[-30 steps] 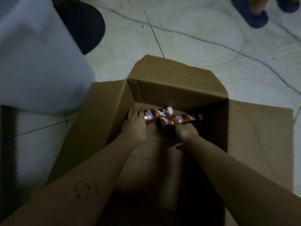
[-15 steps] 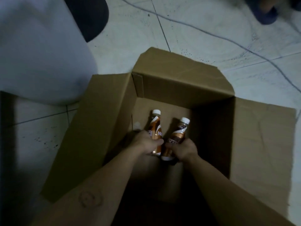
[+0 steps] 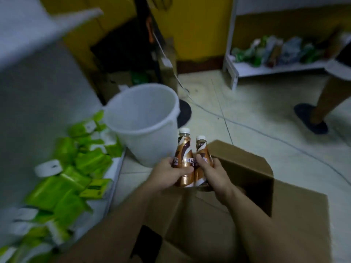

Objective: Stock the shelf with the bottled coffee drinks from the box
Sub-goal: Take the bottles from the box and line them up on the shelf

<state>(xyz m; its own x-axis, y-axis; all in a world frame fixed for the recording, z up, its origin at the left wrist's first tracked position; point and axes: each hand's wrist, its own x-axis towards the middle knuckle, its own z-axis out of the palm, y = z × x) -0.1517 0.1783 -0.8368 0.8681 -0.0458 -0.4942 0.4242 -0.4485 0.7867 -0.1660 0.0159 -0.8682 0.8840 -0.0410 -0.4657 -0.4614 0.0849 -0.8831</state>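
Observation:
Two brown bottled coffee drinks with white caps are held upright, side by side, above the open cardboard box (image 3: 245,168). My left hand (image 3: 167,172) grips the left bottle (image 3: 183,154) around its middle. My right hand (image 3: 212,172) holds the right bottle (image 3: 202,150), which is slightly lower. The two bottles touch each other. The white shelf (image 3: 114,171) at the left holds several green packets (image 3: 62,188) on its low board.
A white plastic bucket (image 3: 144,120) stands on the floor just left of the bottles. Another person's leg and dark slipper (image 3: 311,118) are at the right. A second white shelf (image 3: 247,69) with bagged goods lines the back wall. Dark boxes sit behind the bucket.
Both hands have lifted the two bottles out of the box and upright. My view has swung up from the box's inside to the room and the shelf at left.

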